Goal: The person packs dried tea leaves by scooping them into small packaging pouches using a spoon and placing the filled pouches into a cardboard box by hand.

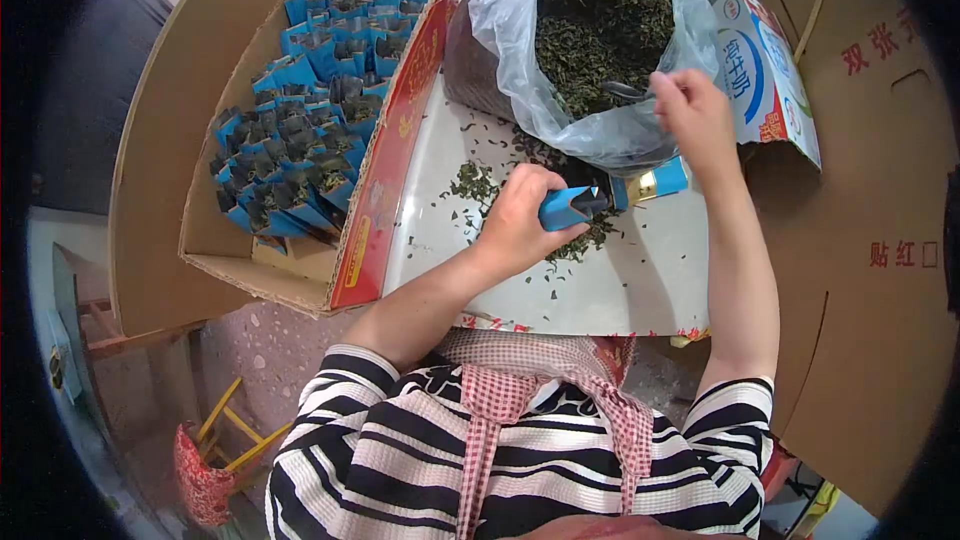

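The left hand [520,212] grips one open, angular blue packet [566,210]; to its right and ahead, the right hand [695,118] pinches one slim dark utensil [624,91] over crinkled dark-green leaves [590,55] inside one creased translucent plastic bag [598,136].

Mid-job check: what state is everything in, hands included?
Left hand: closed around the blue packet
Blue packet: upper end open
Right hand: closed on the spoon
Plastic bag: open, leaves inside
Spoon: at the bag's mouth, load unclear
Cardboard box: open-topped, holding packets
Packets: roughly upright, many open
Loose leaves: scattered on the table
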A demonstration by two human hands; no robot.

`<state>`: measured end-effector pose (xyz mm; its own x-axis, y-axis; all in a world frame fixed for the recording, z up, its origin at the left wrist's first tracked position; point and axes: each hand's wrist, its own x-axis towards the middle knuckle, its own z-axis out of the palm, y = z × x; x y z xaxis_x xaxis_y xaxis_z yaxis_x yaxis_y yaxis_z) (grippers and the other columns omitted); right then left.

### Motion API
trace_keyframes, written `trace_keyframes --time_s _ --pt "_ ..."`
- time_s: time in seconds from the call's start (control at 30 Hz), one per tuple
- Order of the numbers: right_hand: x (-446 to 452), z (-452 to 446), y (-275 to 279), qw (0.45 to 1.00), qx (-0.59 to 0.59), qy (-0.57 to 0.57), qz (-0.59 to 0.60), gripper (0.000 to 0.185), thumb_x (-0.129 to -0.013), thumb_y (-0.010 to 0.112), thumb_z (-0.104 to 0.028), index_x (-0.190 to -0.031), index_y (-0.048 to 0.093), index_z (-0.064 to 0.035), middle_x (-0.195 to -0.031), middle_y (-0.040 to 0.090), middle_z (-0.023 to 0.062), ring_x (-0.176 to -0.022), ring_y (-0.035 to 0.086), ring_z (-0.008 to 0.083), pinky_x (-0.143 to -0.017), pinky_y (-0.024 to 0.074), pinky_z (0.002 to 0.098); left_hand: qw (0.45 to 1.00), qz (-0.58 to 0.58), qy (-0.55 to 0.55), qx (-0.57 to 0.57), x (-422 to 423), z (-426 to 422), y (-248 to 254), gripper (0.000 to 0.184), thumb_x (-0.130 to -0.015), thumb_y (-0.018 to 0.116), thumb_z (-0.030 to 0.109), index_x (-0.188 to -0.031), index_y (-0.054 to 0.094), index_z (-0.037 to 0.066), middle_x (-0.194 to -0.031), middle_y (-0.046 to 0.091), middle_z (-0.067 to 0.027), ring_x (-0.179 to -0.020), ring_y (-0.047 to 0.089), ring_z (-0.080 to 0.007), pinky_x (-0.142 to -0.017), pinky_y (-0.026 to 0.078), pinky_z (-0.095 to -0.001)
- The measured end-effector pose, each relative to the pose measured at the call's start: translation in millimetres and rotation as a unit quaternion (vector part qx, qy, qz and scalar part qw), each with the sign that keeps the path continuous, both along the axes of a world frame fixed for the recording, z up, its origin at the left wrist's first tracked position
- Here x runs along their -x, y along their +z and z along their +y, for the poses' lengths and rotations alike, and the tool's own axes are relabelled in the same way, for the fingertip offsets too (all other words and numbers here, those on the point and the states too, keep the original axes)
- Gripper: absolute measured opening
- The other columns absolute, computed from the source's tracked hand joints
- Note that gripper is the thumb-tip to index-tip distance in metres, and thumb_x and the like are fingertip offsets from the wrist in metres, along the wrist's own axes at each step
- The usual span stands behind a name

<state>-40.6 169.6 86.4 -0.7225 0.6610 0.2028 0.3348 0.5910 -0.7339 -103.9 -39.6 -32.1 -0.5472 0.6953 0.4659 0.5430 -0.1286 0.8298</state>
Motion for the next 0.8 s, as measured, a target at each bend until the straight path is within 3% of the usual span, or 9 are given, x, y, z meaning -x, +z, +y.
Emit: trace_keyframes --time_s 0.03,0.07,0.13,0.17,0.5,0.57,0.6,0.67,0.8 --pt "7 5 -9 0.993 -0.116 0.000 -0.027 0.023 -0.089 0.061 -0.023 -0.084 0.060 -0.0006 -0.071 0.065 0.0103 -0.066 0.063 0.0200 -0.060 0.0480 0.0338 1.000 -0.001 0.005 0.003 0 0 0 0.047 -0.060 0.085 0.010 -0.095 0.053 0.005 -0.096 0.056 -0.0115 -0.094 0.054 -0.0302 -0.082 0.045 -0.0382" --pt "11 6 -14 0.993 -0.116 0.000 -0.026 0.023 -0.089 0.061 -0.023 -0.084 0.060 -0.0006 -0.071 0.065 0.0103 -0.066 0.063 0.0200 -0.060 0.0480 0.0338 1.000 0.001 0.006 0.003 1 0 -1 0.047 -0.060 0.085 0.010 -0.095 0.053 0.005 -0.096 0.056 -0.0115 -0.094 0.054 -0.0302 -0.082 0.045 -0.0382" --pt "21 3 -20 0.955 -0.271 -0.003 -0.123 0.017 -0.087 0.060 -0.020 -0.088 0.060 -0.0029 -0.077 0.065 0.0183 -0.075 0.064 0.0358 -0.066 0.0482 0.0439 1.000 -0.010 0.004 -0.003 2 0 -2 0.047 -0.060 0.085 0.010 -0.094 0.053 0.005 -0.096 0.056 -0.0113 -0.094 0.054 -0.0306 -0.082 0.045 -0.0382" --pt "27 0 -21 0.959 -0.250 -0.013 -0.131 0.014 -0.087 0.059 -0.019 -0.088 0.060 -0.0048 -0.082 0.064 0.0209 -0.083 0.059 0.0431 -0.070 0.0467 0.0487 1.000 -0.009 0.003 -0.004 1 0 -2 0.047 -0.060 0.085 0.010 -0.094 0.053 0.005 -0.096 0.056 -0.0113 -0.094 0.054 -0.0306 -0.082 0.045 -0.0382" --pt "62 -8 -50 0.975 -0.222 0.013 -0.010 0.011 -0.085 0.061 -0.014 -0.085 0.059 -0.0039 -0.080 0.063 0.0185 -0.078 0.061 0.0399 -0.067 0.0471 0.0462 1.000 -0.025 -0.006 0.013 1 2 -5 0.047 -0.060 0.085 0.011 -0.095 0.054 0.004 -0.096 0.055 -0.0118 -0.093 0.054 -0.0307 -0.081 0.045 -0.0384" --pt "69 -11 -50 0.989 -0.148 -0.011 0.017 0.011 -0.086 0.060 -0.012 -0.083 0.059 -0.0019 -0.076 0.065 0.0152 -0.071 0.064 0.0297 -0.064 0.0493 0.0390 1.000 -0.027 -0.007 0.011 2 3 -5 0.047 -0.060 0.084 0.011 -0.094 0.053 0.004 -0.096 0.055 -0.0120 -0.093 0.054 -0.0307 -0.081 0.045 -0.0384" --pt "72 -8 -55 0.989 -0.147 -0.011 0.017 0.011 -0.086 0.060 -0.012 -0.083 0.059 -0.0019 -0.076 0.065 0.0152 -0.071 0.064 0.0297 -0.064 0.0493 0.0390 1.000 -0.025 -0.008 0.008 3 3 -6 0.047 -0.060 0.084 0.011 -0.095 0.053 0.004 -0.096 0.055 -0.0121 -0.093 0.054 -0.0307 -0.082 0.045 -0.0383" --pt "81 0 -67 0.996 -0.056 0.000 0.073 0.011 -0.087 0.060 -0.010 -0.081 0.059 -0.0006 -0.073 0.065 0.0094 -0.067 0.063 0.0167 -0.061 0.0505 0.0303 1.000 -0.023 -0.009 0.005 3 3 -5 0.047 -0.060 0.084 0.011 -0.095 0.053 0.004 -0.096 0.055 -0.0123 -0.093 0.054 -0.0308 -0.082 0.045 -0.0383" --pt "85 -4 -56 0.993 0.094 0.005 0.077 0.011 -0.089 0.059 -0.009 -0.083 0.059 0.0000 -0.076 0.065 0.0072 -0.067 0.061 0.0115 -0.060 0.0511 0.0262 0.999 -0.032 -0.007 0.011 4 1 -3 0.050 -0.060 0.085 0.012 -0.097 0.052 0.004 -0.096 0.054 -0.0123 -0.095 0.053 -0.0304 -0.084 0.044 -0.0379"
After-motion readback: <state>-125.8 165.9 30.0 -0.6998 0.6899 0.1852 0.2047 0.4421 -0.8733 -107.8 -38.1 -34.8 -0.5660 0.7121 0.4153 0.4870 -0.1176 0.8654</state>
